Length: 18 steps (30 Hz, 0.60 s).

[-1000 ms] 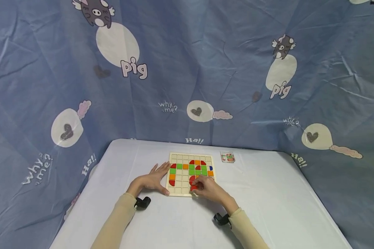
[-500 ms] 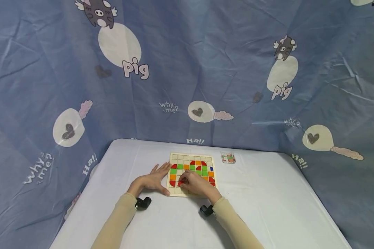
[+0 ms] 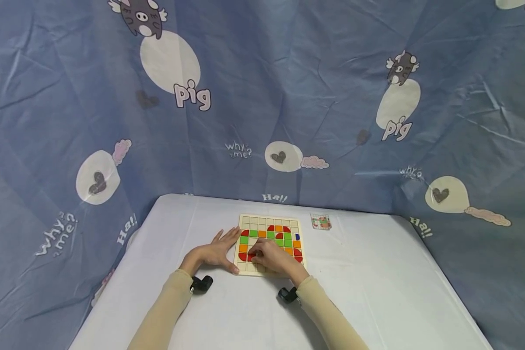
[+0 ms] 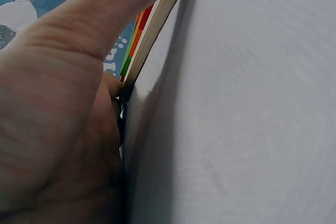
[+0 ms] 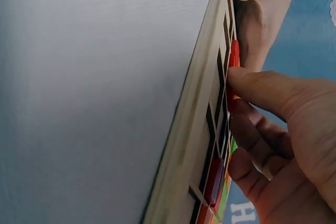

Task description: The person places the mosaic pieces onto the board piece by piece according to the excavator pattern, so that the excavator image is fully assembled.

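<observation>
We braced the board [image 3: 269, 245] at 9 o'clock with the flat left hand [image 3: 213, 253]; the right hand [image 3: 272, 256] pinched a red piece [image 3: 251, 256] into its cell.

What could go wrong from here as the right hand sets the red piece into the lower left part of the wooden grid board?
The right hand covers much of the board's near rows, so the red piece might sit askew across a divider unnoticed. Its fingers lie close to pieces already placed, such as the orange tile, and could nudge them. The left hand steadies only the left edge of the wooden grid board, so a sideways push might slide it on the table.
</observation>
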Each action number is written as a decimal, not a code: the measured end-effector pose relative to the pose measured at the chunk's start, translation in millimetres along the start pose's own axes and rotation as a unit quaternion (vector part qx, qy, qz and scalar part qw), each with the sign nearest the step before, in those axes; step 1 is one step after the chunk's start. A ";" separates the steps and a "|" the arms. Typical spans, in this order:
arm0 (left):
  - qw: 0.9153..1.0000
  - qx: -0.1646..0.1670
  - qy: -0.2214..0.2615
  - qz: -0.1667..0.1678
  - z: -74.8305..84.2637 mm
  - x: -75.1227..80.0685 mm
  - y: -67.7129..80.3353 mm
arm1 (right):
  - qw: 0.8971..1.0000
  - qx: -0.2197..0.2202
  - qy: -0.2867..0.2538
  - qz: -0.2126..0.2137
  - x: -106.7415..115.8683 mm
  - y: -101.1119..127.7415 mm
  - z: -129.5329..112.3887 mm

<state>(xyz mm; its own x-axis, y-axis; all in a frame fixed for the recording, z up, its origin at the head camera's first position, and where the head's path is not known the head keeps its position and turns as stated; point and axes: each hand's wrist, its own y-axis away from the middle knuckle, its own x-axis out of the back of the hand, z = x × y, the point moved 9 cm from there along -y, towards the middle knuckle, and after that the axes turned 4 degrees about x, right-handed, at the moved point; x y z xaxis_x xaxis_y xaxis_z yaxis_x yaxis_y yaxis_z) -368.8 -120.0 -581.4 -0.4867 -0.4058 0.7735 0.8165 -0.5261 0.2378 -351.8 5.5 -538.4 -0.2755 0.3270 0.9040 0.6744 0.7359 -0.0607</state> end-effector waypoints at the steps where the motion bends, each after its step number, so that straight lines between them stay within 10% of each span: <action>1: 1.000 0.001 0.001 -0.002 0.0 -0.7 -0.2 | 1.000 -0.004 -0.004 0.001 -0.1 0.5 0.5; 18: 1.000 -0.010 0.005 -0.001 3.8 -4.4 0.2 | 0.996 -0.052 -0.063 0.030 -0.4 12.2 7.3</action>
